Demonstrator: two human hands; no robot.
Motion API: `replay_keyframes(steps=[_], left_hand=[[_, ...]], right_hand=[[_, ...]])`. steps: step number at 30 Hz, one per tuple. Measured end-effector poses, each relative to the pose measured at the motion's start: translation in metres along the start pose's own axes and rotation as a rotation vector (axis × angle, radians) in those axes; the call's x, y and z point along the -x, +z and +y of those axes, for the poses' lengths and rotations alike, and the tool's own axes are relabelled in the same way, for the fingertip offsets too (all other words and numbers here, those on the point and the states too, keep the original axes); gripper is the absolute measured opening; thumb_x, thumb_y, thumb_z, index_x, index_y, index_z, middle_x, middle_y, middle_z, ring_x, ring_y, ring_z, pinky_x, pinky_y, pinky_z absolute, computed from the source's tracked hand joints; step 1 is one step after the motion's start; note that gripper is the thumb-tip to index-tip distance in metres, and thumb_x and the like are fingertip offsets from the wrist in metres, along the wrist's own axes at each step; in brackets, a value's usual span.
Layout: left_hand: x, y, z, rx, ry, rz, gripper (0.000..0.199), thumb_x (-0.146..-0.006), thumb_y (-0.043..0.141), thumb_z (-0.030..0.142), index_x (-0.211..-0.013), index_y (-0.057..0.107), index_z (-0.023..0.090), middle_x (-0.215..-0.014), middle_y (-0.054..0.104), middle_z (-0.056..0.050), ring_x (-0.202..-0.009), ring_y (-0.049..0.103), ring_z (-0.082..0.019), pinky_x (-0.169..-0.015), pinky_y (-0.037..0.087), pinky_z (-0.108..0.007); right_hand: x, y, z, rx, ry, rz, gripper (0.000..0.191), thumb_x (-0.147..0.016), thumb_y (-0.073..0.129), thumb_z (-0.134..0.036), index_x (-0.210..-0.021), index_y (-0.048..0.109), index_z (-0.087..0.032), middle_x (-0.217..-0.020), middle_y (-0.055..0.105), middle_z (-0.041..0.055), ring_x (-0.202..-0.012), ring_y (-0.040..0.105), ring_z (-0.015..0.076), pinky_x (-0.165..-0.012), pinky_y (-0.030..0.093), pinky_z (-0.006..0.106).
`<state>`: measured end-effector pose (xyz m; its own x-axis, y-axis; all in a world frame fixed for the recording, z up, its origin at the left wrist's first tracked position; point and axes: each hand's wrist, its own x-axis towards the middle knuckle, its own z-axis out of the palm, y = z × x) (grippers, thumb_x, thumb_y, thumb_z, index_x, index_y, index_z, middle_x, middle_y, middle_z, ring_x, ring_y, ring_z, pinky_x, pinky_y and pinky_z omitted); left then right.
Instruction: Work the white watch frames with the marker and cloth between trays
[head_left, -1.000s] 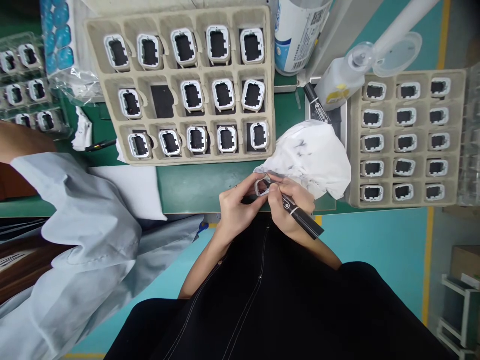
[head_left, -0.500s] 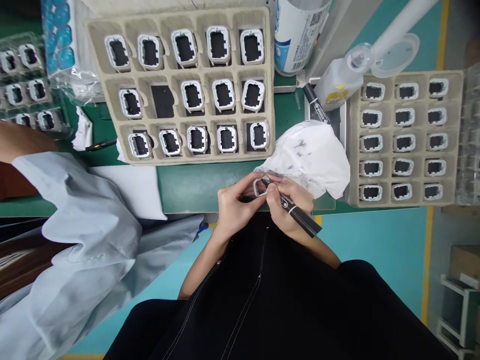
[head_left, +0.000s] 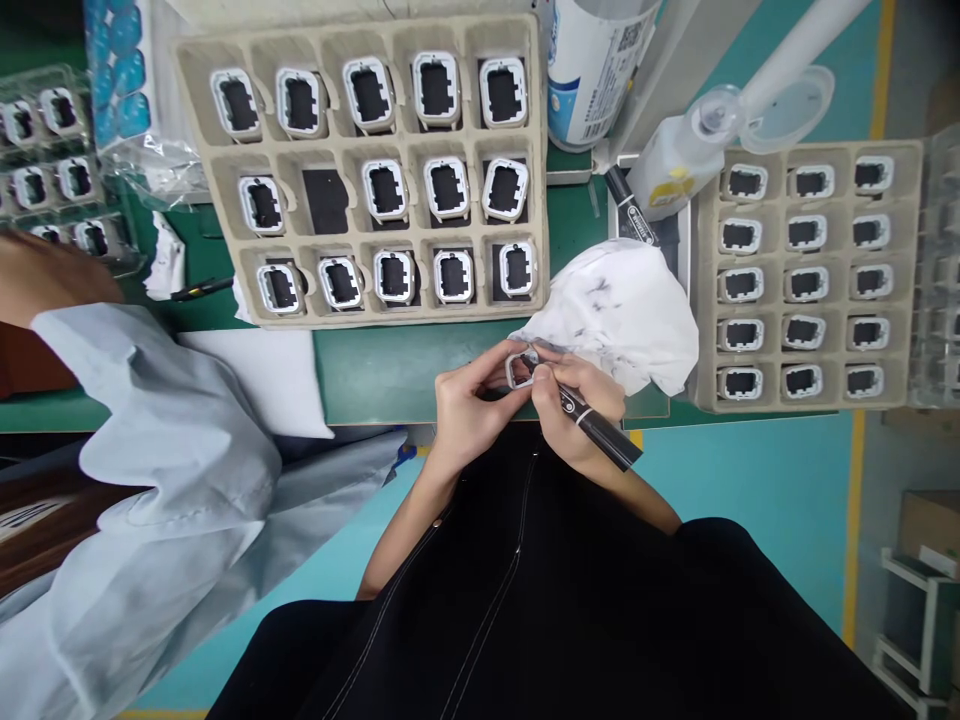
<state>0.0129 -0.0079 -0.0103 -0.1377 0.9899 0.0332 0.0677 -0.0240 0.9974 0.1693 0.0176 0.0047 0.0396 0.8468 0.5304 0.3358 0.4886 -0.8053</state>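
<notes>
Between my hands, just in front of the table's near edge, is a small silver-grey watch case frame [head_left: 513, 372] with a hollow middle. My left hand [head_left: 472, 405] pinches it between thumb and fingers from the left. My right hand [head_left: 574, 400] grips a black marker pen [head_left: 609, 440] like a writing tool, its tip end at the frame's right side. The tip itself is hidden by my fingers. A crumpled white cloth [head_left: 622, 310] with dark ink smudges lies right behind my right hand.
A pulp tray [head_left: 352, 145] of similar frames stands behind my hands, with one vacant cell. Another filled pulp tray [head_left: 709, 340] is at right. Nearby are a pump bottle [head_left: 667, 165], a second marker [head_left: 631, 208] and a white tub [head_left: 596, 75]. A co-worker's sleeve [head_left: 165, 400] is at left.
My hands, the frame and the marker stay almost in the same place. At the left, the co-worker's hand and sleeve have shifted slightly.
</notes>
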Motion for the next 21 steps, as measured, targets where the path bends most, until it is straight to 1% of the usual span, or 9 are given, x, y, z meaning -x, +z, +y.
replay_keyframes(steps=[4, 10, 13, 17, 21], left_hand=[[0.0003, 0.0003, -0.0011, -0.047, 0.035, 0.005, 0.041, -0.099, 0.104, 0.028, -0.138, 0.093, 0.023, -0.115, 0.098, -0.004, -0.102, 0.098, -0.025, -0.101, 0.082, -0.032], [0.0004, 0.0005, -0.0015, -0.048, 0.009, 0.003, 0.042, -0.099, 0.103, 0.033, -0.138, 0.093, 0.022, -0.117, 0.097, -0.004, -0.104, 0.098, -0.026, -0.103, 0.082, -0.035], [0.0009, -0.0003, -0.0008, -0.072, 0.008, 0.002, 0.041, -0.100, 0.102, 0.035, -0.138, 0.093, 0.023, -0.117, 0.097, -0.005, -0.103, 0.098, -0.026, -0.103, 0.082, -0.035], [0.0007, -0.0010, 0.0011, -0.073, -0.002, -0.003, 0.041, -0.099, 0.103, 0.032, -0.137, 0.093, 0.024, -0.116, 0.097, -0.004, -0.103, 0.097, -0.026, -0.102, 0.082, -0.035], [0.0001, -0.0003, 0.0013, -0.048, 0.015, 0.000, 0.040, -0.099, 0.103, 0.028, -0.138, 0.093, 0.024, -0.116, 0.097, -0.003, -0.103, 0.098, -0.025, -0.102, 0.082, -0.034]], right_hand=[[-0.0003, 0.0003, 0.0007, 0.030, -0.028, -0.007, 0.015, -0.115, 0.076, -0.020, -0.103, 0.074, -0.029, -0.089, 0.089, -0.0026, -0.097, 0.098, 0.0249, -0.092, 0.086, 0.040], [0.0015, 0.0012, 0.0016, -0.003, 0.003, 0.016, 0.014, -0.115, 0.076, -0.021, -0.104, 0.074, -0.029, -0.094, 0.091, -0.0015, -0.103, 0.098, 0.0271, -0.089, 0.085, 0.041], [0.0008, 0.0006, 0.0004, 0.018, 0.001, 0.006, 0.016, -0.115, 0.077, -0.020, -0.102, 0.073, -0.029, -0.090, 0.089, -0.0023, -0.101, 0.098, 0.0265, -0.088, 0.085, 0.039], [0.0003, -0.0001, -0.0004, 0.035, -0.011, -0.005, 0.016, -0.115, 0.075, -0.021, -0.101, 0.073, -0.029, -0.087, 0.088, -0.0031, -0.095, 0.097, 0.0246, -0.091, 0.086, 0.040], [0.0002, 0.0002, -0.0004, 0.046, 0.008, 0.013, 0.016, -0.115, 0.075, -0.023, -0.101, 0.073, -0.029, -0.088, 0.088, -0.0026, -0.097, 0.098, 0.0252, -0.090, 0.086, 0.040]])
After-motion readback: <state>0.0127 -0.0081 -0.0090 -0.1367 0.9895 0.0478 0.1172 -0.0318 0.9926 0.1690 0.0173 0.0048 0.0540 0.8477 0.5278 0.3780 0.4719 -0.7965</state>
